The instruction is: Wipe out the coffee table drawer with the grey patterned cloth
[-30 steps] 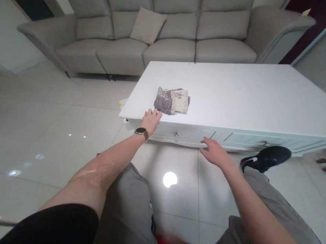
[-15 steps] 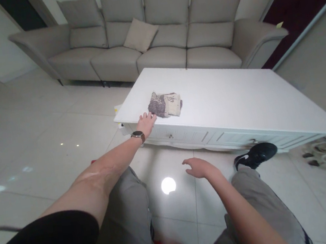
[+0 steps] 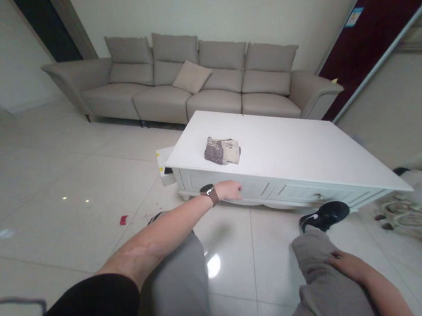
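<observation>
My left hand [image 3: 229, 190], with a watch [image 3: 209, 193] at its wrist, is in front of the white coffee table's drawer front [image 3: 257, 189]. Its fingers are curled in. It covers the spot where a drawer knob showed before, and I cannot see what is inside the fingers. On the tabletop [image 3: 283, 151] above it lies a folded cloth [image 3: 222, 150], brown on one side and beige on the other. My right hand [image 3: 345, 264] rests open on my right leg, holding nothing that I can see.
Behind the table stands a grey sofa [image 3: 161, 100] with a beige cushion [image 3: 192, 76]. A white box [image 3: 165, 158] is by the table's left end. My shoe [image 3: 327, 214] is close to the right drawer knob [image 3: 319, 196]. Coiled cords [image 3: 410, 215] lie at the right.
My left hand has left the table edge beside the cloth and dropped to the drawer front, fingers now curled. My right hand has moved right onto my leg. The view has shifted; the cloth stays put.
</observation>
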The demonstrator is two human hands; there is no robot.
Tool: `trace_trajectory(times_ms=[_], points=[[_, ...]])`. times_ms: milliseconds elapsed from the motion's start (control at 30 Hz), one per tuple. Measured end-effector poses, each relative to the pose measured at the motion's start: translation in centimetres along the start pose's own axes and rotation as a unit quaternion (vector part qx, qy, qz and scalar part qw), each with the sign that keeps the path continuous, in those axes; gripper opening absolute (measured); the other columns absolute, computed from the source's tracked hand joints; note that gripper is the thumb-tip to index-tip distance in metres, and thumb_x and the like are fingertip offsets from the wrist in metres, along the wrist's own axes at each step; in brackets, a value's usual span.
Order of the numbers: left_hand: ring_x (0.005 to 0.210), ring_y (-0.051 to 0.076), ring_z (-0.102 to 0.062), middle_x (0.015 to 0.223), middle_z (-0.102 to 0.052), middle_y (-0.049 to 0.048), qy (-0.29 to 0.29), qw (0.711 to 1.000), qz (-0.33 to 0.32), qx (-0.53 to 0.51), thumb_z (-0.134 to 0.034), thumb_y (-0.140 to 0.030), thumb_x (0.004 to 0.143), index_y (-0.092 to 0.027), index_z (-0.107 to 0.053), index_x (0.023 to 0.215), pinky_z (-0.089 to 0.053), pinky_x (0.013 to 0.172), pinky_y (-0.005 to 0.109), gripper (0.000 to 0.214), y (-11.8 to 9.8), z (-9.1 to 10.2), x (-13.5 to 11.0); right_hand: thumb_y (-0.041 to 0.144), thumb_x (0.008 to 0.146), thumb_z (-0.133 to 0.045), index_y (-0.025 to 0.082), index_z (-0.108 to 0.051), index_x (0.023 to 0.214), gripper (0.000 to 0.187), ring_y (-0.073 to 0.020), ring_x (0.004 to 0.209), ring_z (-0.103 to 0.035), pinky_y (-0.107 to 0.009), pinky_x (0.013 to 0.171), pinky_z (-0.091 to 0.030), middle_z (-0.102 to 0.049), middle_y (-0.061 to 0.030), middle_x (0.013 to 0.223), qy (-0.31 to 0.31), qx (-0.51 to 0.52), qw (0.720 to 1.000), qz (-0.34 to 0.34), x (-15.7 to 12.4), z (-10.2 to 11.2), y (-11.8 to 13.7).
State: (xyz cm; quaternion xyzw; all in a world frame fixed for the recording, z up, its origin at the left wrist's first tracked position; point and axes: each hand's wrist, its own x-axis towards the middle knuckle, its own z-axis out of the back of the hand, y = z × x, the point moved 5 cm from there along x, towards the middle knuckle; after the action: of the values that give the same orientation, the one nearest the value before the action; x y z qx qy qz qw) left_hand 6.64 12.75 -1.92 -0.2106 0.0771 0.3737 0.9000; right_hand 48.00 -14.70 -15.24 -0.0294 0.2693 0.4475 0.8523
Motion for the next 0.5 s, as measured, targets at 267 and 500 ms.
trace_trajectory(times_ms=[267, 500], points=[[0.115, 0.027, -0.067, 0.126, -0.072, 0.0105, 0.122, 0.989, -0.082, 0.025, -0.067, -0.031, 0.087, -0.021, -0.065, 0.132, -0.054, 0.091, 0.035, 0.047, -3.1, -5.1, -0.3, 0.059, 0.061, -0.066, -0.004, -0.041, 0.151, 0.113, -0.0350, 0.142, -0.049, -0.037, 0.115, -0.043, -0.045, -0.0275, 0.155, 0.110, 0.129, 0.982, -0.083, 3.6, -1.6, -3.7], [0.119, 0.030, -0.066, 0.134, -0.068, 0.0134, 0.106, 0.988, -0.098, 0.045, -0.061, -0.036, 0.091, -0.023, -0.062, 0.138, -0.055, 0.091, 0.039, 0.048, -3.7, -4.7, -0.5, 0.044, 0.064, -0.066, 0.005, -0.063, 0.134, 0.080, -0.0330, 0.137, -0.054, -0.037, 0.118, -0.040, -0.055, -0.0226, 0.149, 0.052, 0.157, 0.985, -0.050, 6.4, -1.3, -0.6]])
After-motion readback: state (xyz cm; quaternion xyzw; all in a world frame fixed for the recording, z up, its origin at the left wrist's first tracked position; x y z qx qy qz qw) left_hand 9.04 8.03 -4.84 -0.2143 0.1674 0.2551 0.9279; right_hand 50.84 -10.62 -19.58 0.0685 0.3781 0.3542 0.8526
